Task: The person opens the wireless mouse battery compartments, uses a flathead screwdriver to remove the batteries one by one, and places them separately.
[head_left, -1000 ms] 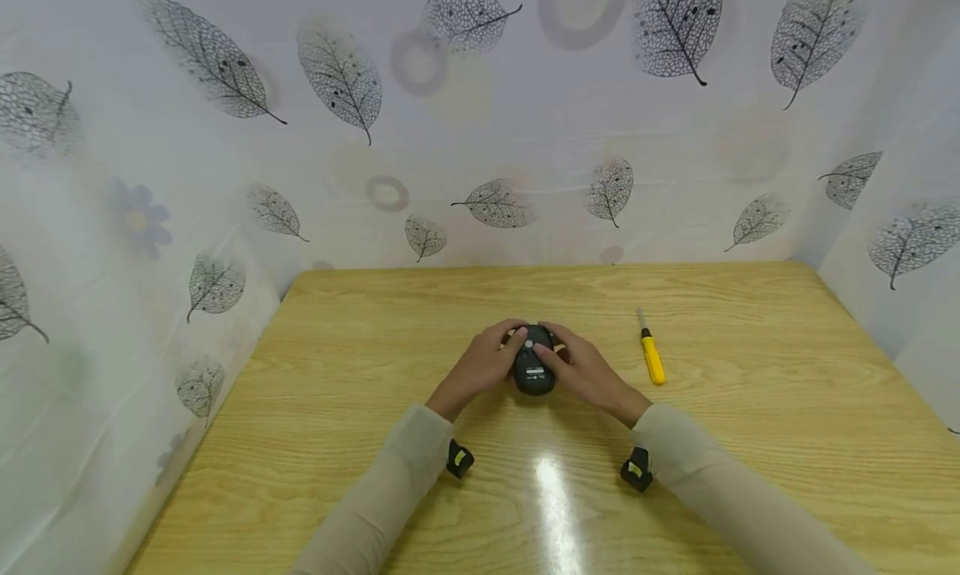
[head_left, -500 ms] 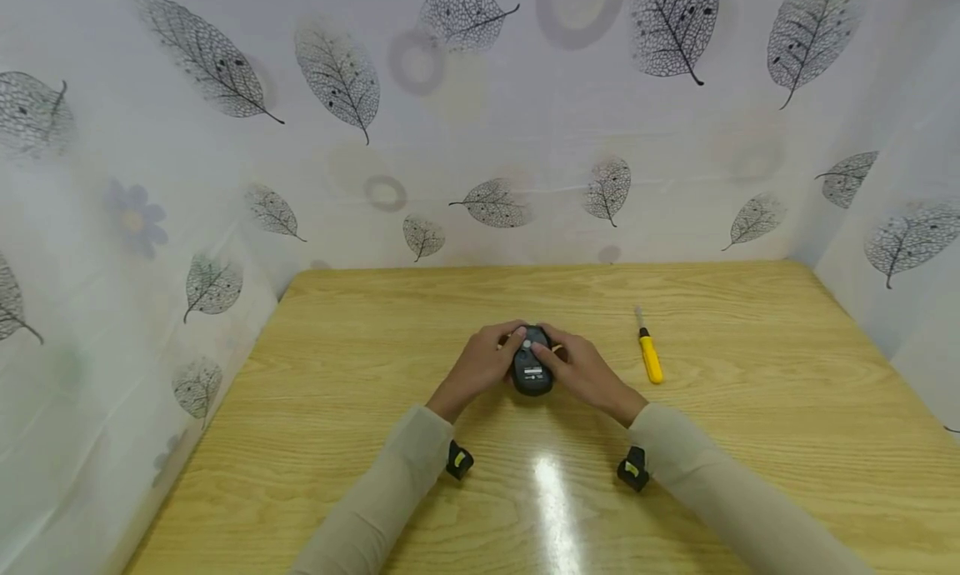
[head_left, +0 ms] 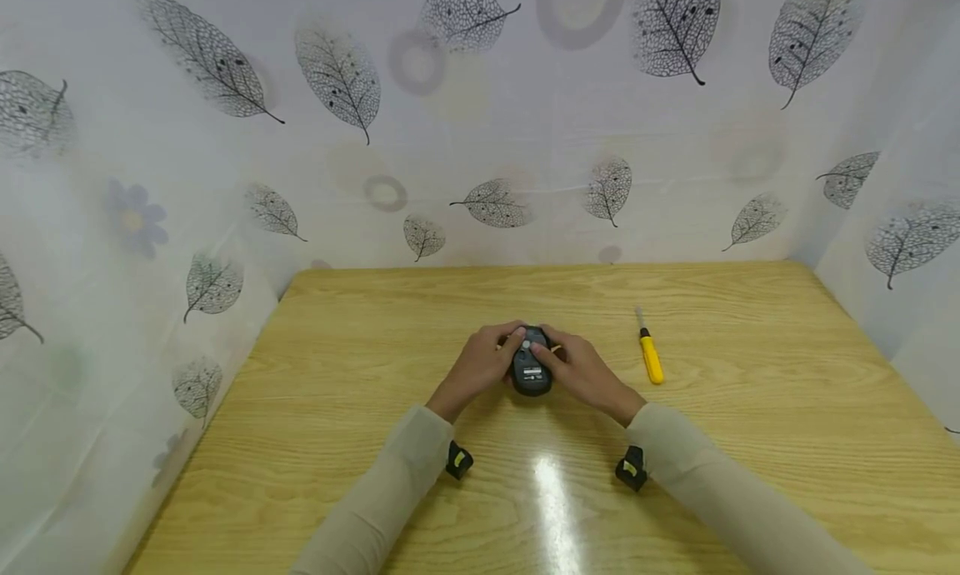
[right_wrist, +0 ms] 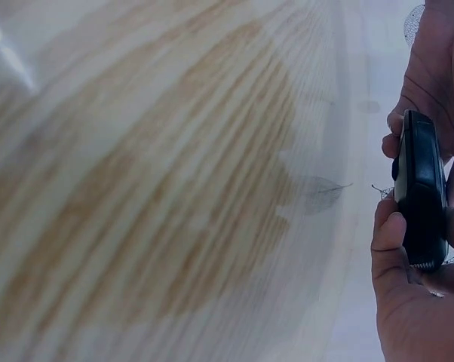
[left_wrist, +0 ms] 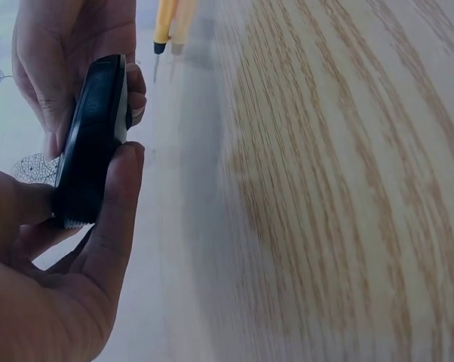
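Observation:
A black computer mouse (head_left: 532, 378) is held underside up above the middle of the table, its pale label turned toward the head camera. My left hand (head_left: 486, 362) grips its left side near the far end, thumb on the underside. From the other side my right hand (head_left: 588, 370) grips it, with the thumb pressing on the underside close to a small round grey spot. The left wrist view shows the mouse (left_wrist: 91, 143) edge-on between the fingers of both hands. In the right wrist view the mouse (right_wrist: 423, 192) also appears from the side; its upper face is mostly hidden.
A screwdriver (head_left: 652, 357) with a yellow handle lies on the wooden table (head_left: 375, 325) to the right of my right hand. A leaf-patterned white curtain (head_left: 480, 142) stands along the back and both sides. Small black devices (head_left: 459, 460) sit at the wrists.
The mouse has shifted very slightly left and tilted a little, showing more of its underside. The right forearm has moved slightly left with it; both hands keep their grip.

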The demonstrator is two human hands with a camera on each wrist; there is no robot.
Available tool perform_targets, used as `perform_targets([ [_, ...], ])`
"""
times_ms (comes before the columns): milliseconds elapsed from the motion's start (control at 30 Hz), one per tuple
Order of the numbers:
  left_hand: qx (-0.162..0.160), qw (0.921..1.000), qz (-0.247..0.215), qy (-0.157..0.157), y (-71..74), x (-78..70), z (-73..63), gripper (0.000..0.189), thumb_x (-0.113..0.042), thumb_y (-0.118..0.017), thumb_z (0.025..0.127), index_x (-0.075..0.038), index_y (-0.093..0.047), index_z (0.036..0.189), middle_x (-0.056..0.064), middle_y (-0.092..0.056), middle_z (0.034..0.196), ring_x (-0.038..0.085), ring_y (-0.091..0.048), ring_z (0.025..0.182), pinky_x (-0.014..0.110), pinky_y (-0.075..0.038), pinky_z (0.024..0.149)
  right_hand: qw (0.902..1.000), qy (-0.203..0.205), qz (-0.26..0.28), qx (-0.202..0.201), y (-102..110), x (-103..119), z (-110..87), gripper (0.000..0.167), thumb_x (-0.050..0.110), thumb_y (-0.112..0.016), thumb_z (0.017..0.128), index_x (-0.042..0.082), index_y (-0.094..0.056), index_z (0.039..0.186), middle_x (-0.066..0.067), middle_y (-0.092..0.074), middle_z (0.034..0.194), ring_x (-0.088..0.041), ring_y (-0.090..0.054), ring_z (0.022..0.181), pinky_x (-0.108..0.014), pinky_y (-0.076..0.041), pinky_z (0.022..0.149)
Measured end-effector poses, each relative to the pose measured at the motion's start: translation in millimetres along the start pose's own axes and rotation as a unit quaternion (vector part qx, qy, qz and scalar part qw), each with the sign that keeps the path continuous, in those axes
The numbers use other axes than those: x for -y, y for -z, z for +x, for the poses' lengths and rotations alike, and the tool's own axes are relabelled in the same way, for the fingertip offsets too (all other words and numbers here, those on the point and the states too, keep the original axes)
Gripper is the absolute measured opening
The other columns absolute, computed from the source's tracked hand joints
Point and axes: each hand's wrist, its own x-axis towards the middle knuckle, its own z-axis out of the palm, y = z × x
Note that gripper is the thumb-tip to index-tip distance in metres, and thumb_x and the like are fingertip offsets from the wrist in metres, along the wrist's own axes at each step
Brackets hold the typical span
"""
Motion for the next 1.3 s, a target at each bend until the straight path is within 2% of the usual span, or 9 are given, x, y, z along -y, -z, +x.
perform_targets([
  [233, -0.007, 1.0, -0.004, 0.004, 0.9, 2.3, 0.2, 0.04, -0.036, -0.047, 0.109, -0.014, -0.062, 0.14, 0.007, -0.066, 0.123, 0.021, -0.063, 0.102, 0.029, -0.06, 0.064, 0.9999, 0.008, 0.004, 0.005, -0.1, -2.4, -0.5, 0.056, 0.028, -0.047, 0.11, -0.007, -0.037, 0.152, -0.022, -0.06, 0.135, -0.019, -0.067, 0.094, -0.032, -0.056, 0.077],
  [467, -0.016, 0.9998, 0.01, 0.008, 0.1, 0.8, 0.4, 0.037, -0.035, -0.048, 0.109, -0.015, -0.066, 0.134, 0.006, -0.068, 0.12, 0.02, -0.064, 0.1, 0.028, -0.059, 0.062, 1.0, 0.008, 0.0, 0.002, -1.1, -1.1, -0.1, 0.053, 0.028, -0.048, 0.109, -0.005, -0.042, 0.15, -0.019, -0.065, 0.122, -0.019, -0.068, 0.093, -0.03, -0.057, 0.076],
  [600, -0.018, 0.9996, 0.015, 0.018, -0.2, -1.1, -0.3, 0.037, -0.035, -0.048, 0.109, -0.015, -0.066, 0.135, 0.007, -0.068, 0.121, 0.02, -0.064, 0.1, 0.028, -0.059, 0.062, 1.0, 0.005, 0.0, 0.003, -1.4, 0.6, 0.3, 0.054, 0.028, -0.049, 0.109, -0.007, -0.041, 0.15, -0.02, -0.066, 0.12, -0.019, -0.069, 0.091, -0.029, -0.058, 0.073],
  [867, -0.022, 0.9993, 0.022, 0.02, 0.0, -1.8, -1.5, 0.039, -0.035, -0.048, 0.109, -0.013, -0.064, 0.137, 0.007, -0.067, 0.123, 0.02, -0.064, 0.102, 0.028, -0.059, 0.067, 1.0, -0.005, -0.002, 0.005, -1.0, 2.1, 2.4, 0.053, 0.029, -0.05, 0.109, -0.006, -0.044, 0.149, -0.019, -0.065, 0.123, -0.019, -0.068, 0.091, -0.03, -0.058, 0.074],
  [1067, -0.025, 0.9991, 0.022, 0.025, -0.2, -1.9, -1.3, 0.04, -0.035, -0.049, 0.109, -0.012, -0.064, 0.138, 0.008, -0.068, 0.122, 0.021, -0.064, 0.1, 0.028, -0.059, 0.066, 1.0, 0.0, 0.006, 0.008, -1.4, 1.2, 3.0, 0.05, 0.027, -0.05, 0.109, -0.004, -0.047, 0.147, -0.02, -0.062, 0.132, -0.023, -0.069, 0.101, -0.036, -0.06, 0.083],
  [1300, -0.029, 0.9982, 0.045, 0.027, -2.1, -0.7, 0.8, 0.04, -0.036, -0.048, 0.109, -0.011, -0.064, 0.136, 0.008, -0.066, 0.126, 0.021, -0.065, 0.105, 0.037, -0.058, 0.083, 1.0, -0.006, -0.004, 0.005, -1.1, 1.2, 2.4, 0.049, 0.026, -0.051, 0.108, -0.005, -0.048, 0.146, -0.021, -0.063, 0.131, -0.028, -0.069, 0.106, -0.041, -0.06, 0.088],
])
